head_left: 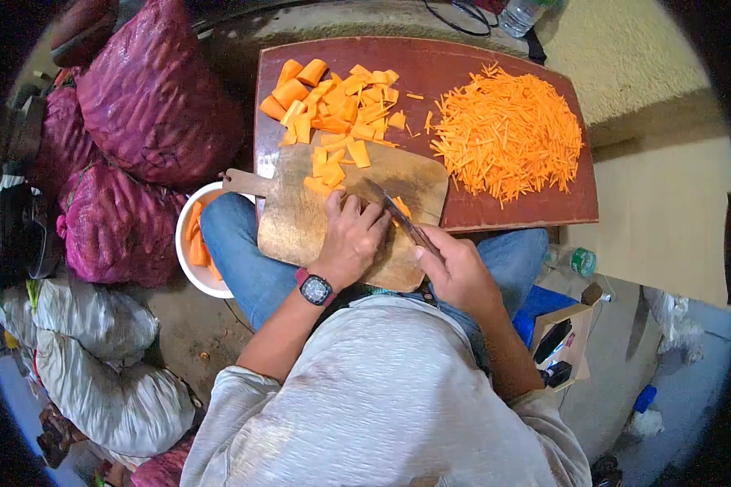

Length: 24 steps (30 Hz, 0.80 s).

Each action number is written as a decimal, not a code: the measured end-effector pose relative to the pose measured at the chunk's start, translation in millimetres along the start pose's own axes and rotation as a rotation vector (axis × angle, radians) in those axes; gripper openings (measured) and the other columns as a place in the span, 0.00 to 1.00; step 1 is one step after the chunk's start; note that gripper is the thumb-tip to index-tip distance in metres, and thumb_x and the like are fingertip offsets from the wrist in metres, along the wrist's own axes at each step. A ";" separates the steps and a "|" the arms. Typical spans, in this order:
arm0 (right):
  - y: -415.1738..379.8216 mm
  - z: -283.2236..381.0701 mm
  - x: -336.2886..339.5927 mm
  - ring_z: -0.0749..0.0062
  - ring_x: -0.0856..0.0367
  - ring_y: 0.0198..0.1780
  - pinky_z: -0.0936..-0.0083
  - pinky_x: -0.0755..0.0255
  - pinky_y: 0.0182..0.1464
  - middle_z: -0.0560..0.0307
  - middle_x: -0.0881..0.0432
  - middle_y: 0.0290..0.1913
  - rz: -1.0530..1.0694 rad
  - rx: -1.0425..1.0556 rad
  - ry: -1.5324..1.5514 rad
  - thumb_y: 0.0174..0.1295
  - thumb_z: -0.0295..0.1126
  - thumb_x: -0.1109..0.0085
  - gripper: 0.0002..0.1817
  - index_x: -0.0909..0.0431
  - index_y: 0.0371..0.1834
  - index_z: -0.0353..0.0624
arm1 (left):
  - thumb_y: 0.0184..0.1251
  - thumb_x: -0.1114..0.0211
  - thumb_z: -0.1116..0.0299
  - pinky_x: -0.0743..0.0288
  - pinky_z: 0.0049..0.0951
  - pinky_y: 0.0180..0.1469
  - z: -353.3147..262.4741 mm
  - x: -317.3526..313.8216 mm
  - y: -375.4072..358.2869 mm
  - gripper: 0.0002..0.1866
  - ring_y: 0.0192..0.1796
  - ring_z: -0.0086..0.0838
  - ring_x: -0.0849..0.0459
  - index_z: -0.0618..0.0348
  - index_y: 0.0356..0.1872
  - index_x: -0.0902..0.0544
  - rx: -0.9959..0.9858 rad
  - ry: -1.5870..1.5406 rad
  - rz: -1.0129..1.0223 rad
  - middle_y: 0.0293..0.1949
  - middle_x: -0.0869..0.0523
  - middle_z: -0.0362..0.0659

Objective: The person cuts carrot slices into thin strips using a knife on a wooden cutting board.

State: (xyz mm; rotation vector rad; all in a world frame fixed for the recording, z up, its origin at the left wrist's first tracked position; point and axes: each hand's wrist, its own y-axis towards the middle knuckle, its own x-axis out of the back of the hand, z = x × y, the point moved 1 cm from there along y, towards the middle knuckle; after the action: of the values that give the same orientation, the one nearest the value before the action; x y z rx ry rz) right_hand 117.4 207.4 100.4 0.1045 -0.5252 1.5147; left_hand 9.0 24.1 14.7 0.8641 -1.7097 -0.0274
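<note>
On the wooden cutting board (292,219), my left hand (352,239) is closed with curled fingers pressing down on a carrot piece that they mostly cover. My right hand (460,272) grips a knife (417,233) by its handle, the blade angled up and left beside my left fingertips. Small cut carrot strips (400,208) lie against the blade's right side. Carrot slices (330,170) rest on the board's upper edge, just beyond my left hand. Behind them is a pile of carrot chunks and slices (345,105).
The board rests partly on a red table (512,213) and over my lap. A heap of carrot strips (512,134) sits at the table's right. Left of my knee stands a white tub (188,272) with carrots. Pink mesh sacks (150,97) and white sacks (105,390) crowd the left.
</note>
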 end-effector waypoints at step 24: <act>8.6 -4.4 9.1 0.65 0.12 0.37 0.63 0.19 0.43 0.40 0.11 0.38 -0.267 0.289 0.001 0.80 0.31 0.37 0.19 0.18 0.68 0.31 | 0.62 0.22 0.76 0.29 0.48 0.61 6.9 -6.6 3.5 0.05 0.45 0.45 0.15 0.60 0.38 0.09 0.204 -0.227 -0.257 0.38 0.12 0.47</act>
State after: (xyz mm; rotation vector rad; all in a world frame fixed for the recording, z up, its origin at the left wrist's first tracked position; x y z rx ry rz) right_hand 110.1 218.1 97.9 0.3834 -0.2752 1.3196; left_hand 1.8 27.5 8.4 1.2700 -1.8220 -0.1306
